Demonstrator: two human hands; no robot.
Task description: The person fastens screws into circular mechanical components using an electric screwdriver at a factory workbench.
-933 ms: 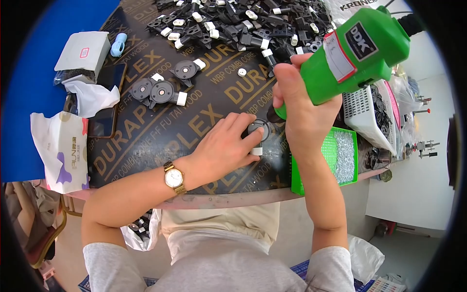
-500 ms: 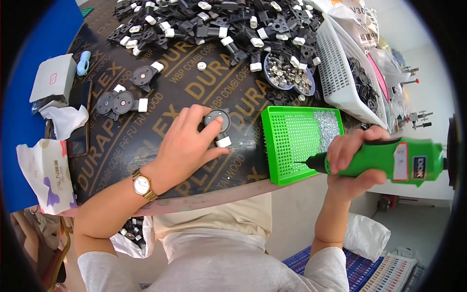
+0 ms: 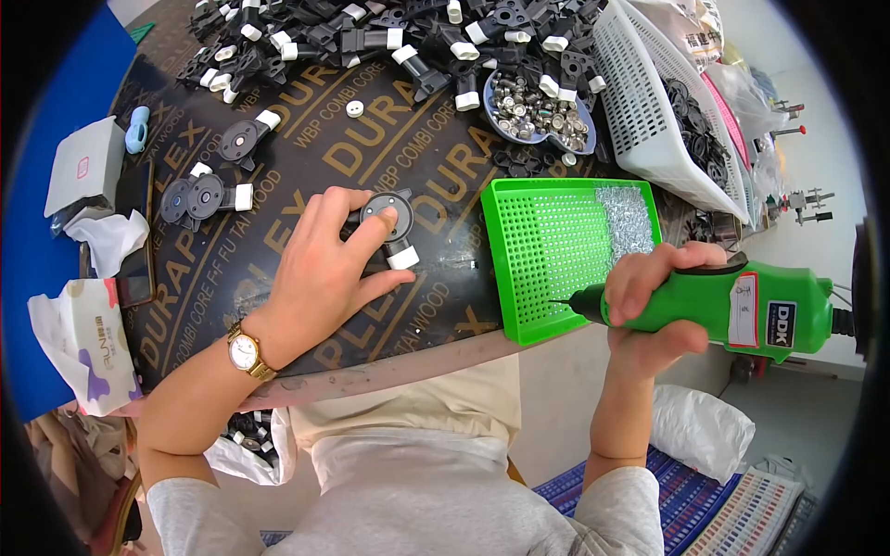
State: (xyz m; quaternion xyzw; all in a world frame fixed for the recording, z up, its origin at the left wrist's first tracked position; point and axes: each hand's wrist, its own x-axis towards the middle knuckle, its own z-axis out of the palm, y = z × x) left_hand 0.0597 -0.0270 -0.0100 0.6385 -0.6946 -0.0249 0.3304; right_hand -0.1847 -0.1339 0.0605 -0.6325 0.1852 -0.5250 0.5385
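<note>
Left edge: tissue pack [image 3: 93,338], near; grey-white box [image 3: 83,171], farther off; dark phone [image 3: 138,273], between them and the open table [image 3: 241,269]. Left, mid-depth: three black wheel pieces [image 3: 239,141] with white ends. Far side: heaped black parts [image 3: 366,39], likewise white-ended. Far right of centre: blue dish [image 3: 521,140] of small metal parts. Right: perforated green tray [image 3: 499,264], its near right portion blocked by hand and tool; white basket [image 3: 640,88] beyond.

Left hand [image 3: 320,259]: half curled, holding one black disc piece [image 3: 401,222] on the near centre table, a finger across its face, thumb beside its white end. Right hand [image 3: 638,287]: closed around a green power screwdriver [image 3: 756,315], bit pointing left over the tray; contact cannot be told.
</note>
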